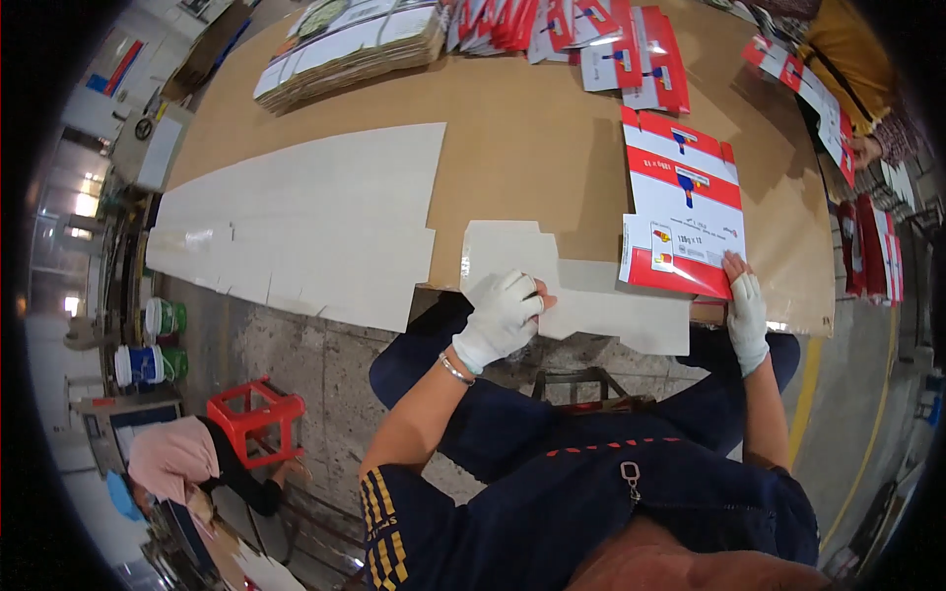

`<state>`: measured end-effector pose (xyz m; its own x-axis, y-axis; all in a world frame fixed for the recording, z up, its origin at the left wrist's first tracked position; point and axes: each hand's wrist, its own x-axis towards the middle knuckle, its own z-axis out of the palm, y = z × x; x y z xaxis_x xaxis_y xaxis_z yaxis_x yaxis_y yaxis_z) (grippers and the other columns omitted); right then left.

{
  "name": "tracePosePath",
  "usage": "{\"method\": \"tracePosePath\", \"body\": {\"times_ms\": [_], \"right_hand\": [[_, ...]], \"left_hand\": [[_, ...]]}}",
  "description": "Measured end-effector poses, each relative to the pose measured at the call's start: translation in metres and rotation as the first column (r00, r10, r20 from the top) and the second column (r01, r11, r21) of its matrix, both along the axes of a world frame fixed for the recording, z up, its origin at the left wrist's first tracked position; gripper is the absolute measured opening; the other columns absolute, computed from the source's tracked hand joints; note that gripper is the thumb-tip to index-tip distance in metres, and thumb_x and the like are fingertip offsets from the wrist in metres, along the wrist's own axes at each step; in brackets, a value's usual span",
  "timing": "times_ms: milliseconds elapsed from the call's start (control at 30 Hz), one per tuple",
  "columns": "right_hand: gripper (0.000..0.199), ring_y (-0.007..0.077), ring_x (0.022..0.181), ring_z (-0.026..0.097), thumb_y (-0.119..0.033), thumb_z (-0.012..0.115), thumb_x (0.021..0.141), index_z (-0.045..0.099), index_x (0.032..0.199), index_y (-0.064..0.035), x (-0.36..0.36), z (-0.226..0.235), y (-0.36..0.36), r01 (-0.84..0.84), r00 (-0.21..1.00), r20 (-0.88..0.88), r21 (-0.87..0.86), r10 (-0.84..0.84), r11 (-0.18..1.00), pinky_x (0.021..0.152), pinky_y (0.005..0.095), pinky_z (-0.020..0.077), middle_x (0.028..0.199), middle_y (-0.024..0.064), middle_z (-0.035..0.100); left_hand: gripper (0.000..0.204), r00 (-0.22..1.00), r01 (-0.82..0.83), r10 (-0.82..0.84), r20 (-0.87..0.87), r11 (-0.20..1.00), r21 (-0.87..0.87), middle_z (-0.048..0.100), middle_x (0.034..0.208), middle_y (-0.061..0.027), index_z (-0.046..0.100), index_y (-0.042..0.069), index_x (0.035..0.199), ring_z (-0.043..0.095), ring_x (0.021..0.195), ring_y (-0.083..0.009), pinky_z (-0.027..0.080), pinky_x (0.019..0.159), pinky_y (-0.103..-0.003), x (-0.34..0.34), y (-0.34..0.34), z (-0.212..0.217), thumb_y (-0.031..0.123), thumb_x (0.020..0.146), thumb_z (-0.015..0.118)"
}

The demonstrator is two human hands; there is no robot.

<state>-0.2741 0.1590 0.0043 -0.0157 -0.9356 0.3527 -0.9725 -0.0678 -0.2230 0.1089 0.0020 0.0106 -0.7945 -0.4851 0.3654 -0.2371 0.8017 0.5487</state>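
A red-and-white printed carton sheet [698,212] lies at the near edge of the desk [527,148], right of centre, its long axis running from the far side toward the person, with the near end only slightly askew. Its notched, flapped end points away across the desk; the red near end faces the person's lap. Beneath its lower left part sits a plain white die-cut sheet [616,295], whose long axis runs left to right instead, dropping toward the person at the right; its left end widens into a tab pointing away, and its near edge juts past the desk. The left hand [505,317], in a white glove with bare fingertips, lies over the white sheet near its left end, fingers curled close together; whether they pinch it cannot be told. The right hand [747,313], gloved likewise, meets the printed sheet's near right corner with fingers almost straight and side by side; its thumb is hidden, so a grip cannot be told. A large pale sheet [315,217] tapers leftward on the desk, and beyond lie a stack of flat cartons [355,54] and more red-and-white sheets [658,64].
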Motion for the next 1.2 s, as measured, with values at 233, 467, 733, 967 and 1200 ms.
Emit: {"method": "tracePosePath", "body": {"times_ms": [233, 467, 733, 967, 1200], "right_hand": [[0.072, 0.0361, 0.131, 0.044, 0.016, 0.046, 0.07, 0.042, 0.139, -0.0011, -0.002, -0.017, 0.014, 0.137, 0.915, 0.391, -0.058, -0.104, 0.989, 0.11, 0.0441, 0.0346, 0.142, 0.0194, 0.046], [0.068, 0.0313, 0.14, 0.031, -0.014, 0.063, 0.072, 0.048, 0.138, -0.0159, 0.079, 0.023, -0.023, -0.211, 0.966, -0.074, 0.32, 0.247, 0.923, 0.115, 0.0559, 0.0153, 0.148, 0.0093, 0.041], [0.071, 0.0282, 0.137, 0.036, -0.04, 0.075, 0.071, 0.05, 0.134, -0.021, 0.091, 0.018, -0.022, -0.215, 0.946, -0.176, 0.285, 0.272, 0.934, 0.111, 0.0603, 0.0206, 0.144, 0.0035, 0.046], [0.068, 0.0276, 0.136, 0.037, -0.045, 0.072, 0.074, 0.05, 0.134, -0.0236, 0.094, 0.005, -0.014, -0.202, 0.957, -0.141, 0.302, 0.253, 0.932, 0.112, 0.0615, 0.017, 0.145, 0.0021, 0.044], [0.056, 0.0247, 0.136, 0.038, -0.038, 0.068, 0.078, 0.053, 0.131, -0.0256, 0.089, -0.005, -0.016, -0.191, 0.941, -0.224, 0.267, 0.253, 0.945, 0.111, 0.0601, 0.0209, 0.146, 0.0011, 0.043]], "left_hand": [[0.013, 0.885, -0.453, 0.457, 0.091, 0.89, -0.057, 0.058, 0.083, -0.0073, 0.068, 0.007, 0.087, 0.055, 0.082, -0.0258, 0.045, 0.068, -0.035, -0.041, 0.006, -0.022, 0.017, 0.08, 0.069], [0.085, 0.91, -0.26, 0.324, 0.258, 0.932, -0.253, 0.037, 0.145, -0.0191, 0.04, -0.005, 0.137, 0.03, 0.137, -0.0366, 0.02, 0.111, -0.055, -0.052, 0.021, -0.022, 0.05, 0.077, 0.066], [0.086, 0.784, -0.046, 0.433, 0.445, 0.756, -0.653, 0.041, 0.146, -0.0131, 0.042, 0.012, 0.142, 0.034, 0.139, -0.0323, 0.019, 0.109, -0.064, 0.045, 0.015, -0.005, 0.029, 0.067, 0.08], [0.113, 0.582, -0.394, 0.705, -0.406, 0.681, 0.617, 0.018, 0.156, -0.0183, 0.001, 0.003, 0.152, 0.021, 0.143, -0.0291, 0.022, 0.115, -0.041, 0.01, 0.026, -0.014, 0.022, 0.075, 0.082], [0.057, 0.392, -0.174, 0.791, -0.469, 0.565, 0.807, 0.054, 0.125, -0.0105, 0.039, -0.005, 0.136, 0.052, 0.112, -0.0183, 0.042, 0.098, -0.033, -0.057, 0.025, -0.05, 0.014, 0.09, 0.067]]}}
